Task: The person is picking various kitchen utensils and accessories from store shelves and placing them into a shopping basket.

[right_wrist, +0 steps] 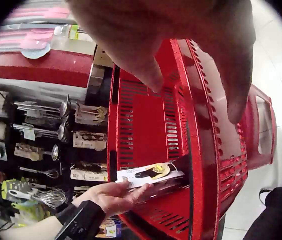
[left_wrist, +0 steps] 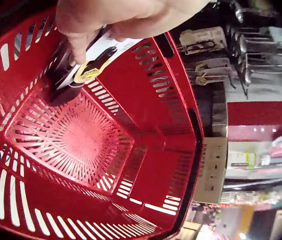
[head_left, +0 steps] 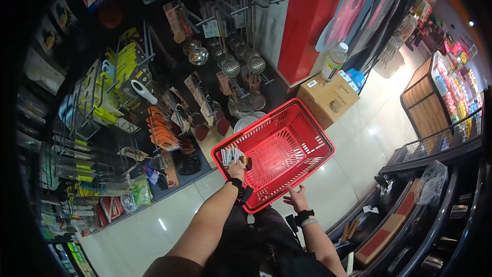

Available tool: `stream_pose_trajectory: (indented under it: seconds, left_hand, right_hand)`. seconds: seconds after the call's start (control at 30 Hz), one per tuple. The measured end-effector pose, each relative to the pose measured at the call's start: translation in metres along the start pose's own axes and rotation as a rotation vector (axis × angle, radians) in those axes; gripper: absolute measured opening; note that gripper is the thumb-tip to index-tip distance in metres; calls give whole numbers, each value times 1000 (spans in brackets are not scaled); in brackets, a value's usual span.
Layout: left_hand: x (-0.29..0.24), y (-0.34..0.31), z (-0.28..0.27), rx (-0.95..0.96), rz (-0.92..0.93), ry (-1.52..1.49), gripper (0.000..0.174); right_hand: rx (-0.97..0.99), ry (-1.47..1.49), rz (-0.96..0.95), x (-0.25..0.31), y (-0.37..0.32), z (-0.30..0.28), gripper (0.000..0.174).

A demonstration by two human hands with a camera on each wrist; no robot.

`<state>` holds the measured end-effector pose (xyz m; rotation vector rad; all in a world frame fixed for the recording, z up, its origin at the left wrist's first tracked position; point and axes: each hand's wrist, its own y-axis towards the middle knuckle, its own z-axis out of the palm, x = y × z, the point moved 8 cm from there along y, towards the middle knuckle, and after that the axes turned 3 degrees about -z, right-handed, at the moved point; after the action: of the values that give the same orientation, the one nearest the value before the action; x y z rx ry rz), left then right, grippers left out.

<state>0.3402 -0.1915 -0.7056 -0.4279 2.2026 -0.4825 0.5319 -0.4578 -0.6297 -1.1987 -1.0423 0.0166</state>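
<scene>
The left hand (head_left: pixel 237 170) holds a bunch of carded kitchen utensils (head_left: pixel 233 156) inside the near-left end of a red shopping basket (head_left: pixel 279 156). In the left wrist view, their white card (left_wrist: pixel 95 64) bears a black utensil picture and a yellow label, with dark rounded ends below; the exact kind is unclear. The basket's slotted floor shows beneath them. Beside the basket's near right side, the right hand (head_left: pixel 297 199) has its fingers apart and grips nothing. The right wrist view shows the right hand (right_wrist: pixel 181 45) large above the basket rim.
Hanging racks on the left carry orange-handled tools (head_left: pixel 161 132), green-handled tools (head_left: pixel 128 59) and slotted skimmers (head_left: pixel 230 67). A cardboard box (head_left: pixel 328 97) with a bottle (head_left: pixel 334 61) on it stands beyond the basket. Pan shelves (head_left: pixel 405 215) line the right.
</scene>
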Motion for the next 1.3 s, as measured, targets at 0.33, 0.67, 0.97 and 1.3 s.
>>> stream_pose_trajectory:
  seconds: [0.33,0.67,0.97,1.3]
  left_hand:
    - [-4,-8,-13,161,-44,-248,32]
    - [-46,-72,-134,503,-51,-604,31]
    - [-21,-12,-307,-559,400,-23,16]
    - [-111,59,-386,-419,757,302,19]
  right_hand:
    - [245,167,22,-11,16,39,31]
    - [426,-288,143,-4,6,22,41]
    - [421,-656,-288,46,3,10,29]
    - [231,-707,-394,37,-22,34,25]
